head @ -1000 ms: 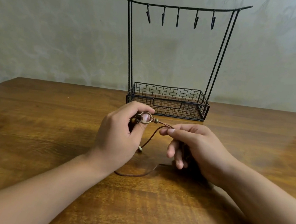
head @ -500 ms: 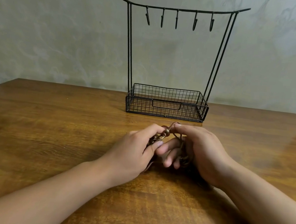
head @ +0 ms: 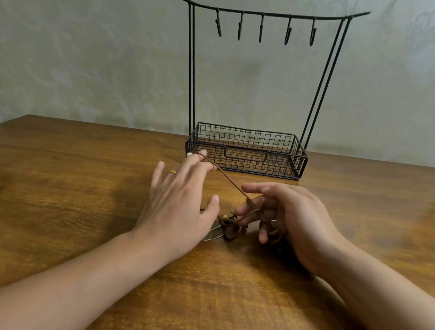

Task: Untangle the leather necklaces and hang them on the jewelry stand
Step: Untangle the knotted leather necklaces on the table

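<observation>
We looked from head height, forward and down, close over the tabletop (head: 46, 200), facing the jewelry stand (head: 247, 152) at its far edge.

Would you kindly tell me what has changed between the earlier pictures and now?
The left hand has moved away from the right hand, up toward the stand, drawing a leather cord taut over its spread fingers. The right hand has loosened around the tangled necklaces on the table. The stand has stayed put, hooks still bare.
</observation>
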